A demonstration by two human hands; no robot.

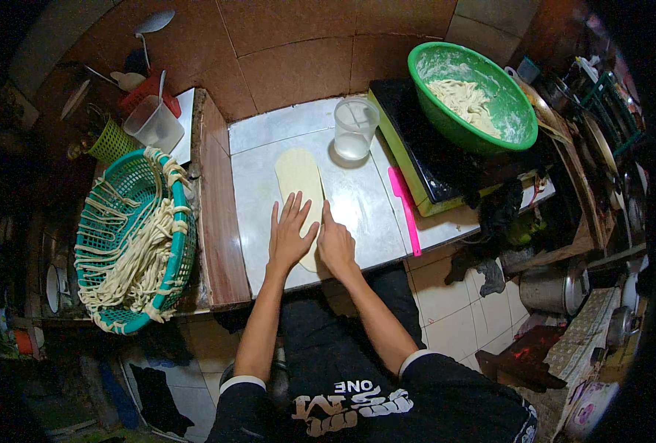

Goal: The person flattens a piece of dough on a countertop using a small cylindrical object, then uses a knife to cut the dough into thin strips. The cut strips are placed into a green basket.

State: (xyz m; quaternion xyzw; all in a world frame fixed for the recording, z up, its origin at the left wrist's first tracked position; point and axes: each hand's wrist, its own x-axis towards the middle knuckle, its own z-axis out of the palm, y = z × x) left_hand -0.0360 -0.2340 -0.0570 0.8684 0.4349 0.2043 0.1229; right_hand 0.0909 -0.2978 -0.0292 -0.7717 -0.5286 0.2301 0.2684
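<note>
A long, flat oval of pale dough [300,174] lies on the white tiled counter [361,188]. My left hand [290,232] rests flat on its lower half, fingers spread. At the dough's right edge, my right hand [336,241] is curled with the index finger pointing forward, on a thin blade seen edge-on that runs along the dough; its handle is hidden in the hand. Beyond the dough stands a clear plastic cup [355,130]. A pink plastic spatula [404,207] lies further right.
On the left, a teal plastic basket [179,221] holds many dough strips, some draped over its rim. A green basin [511,111] with more dough sits on a black-topped stove [411,133]. A wooden board [220,221] borders the counter's left side. Utensils stand in containers at the back left.
</note>
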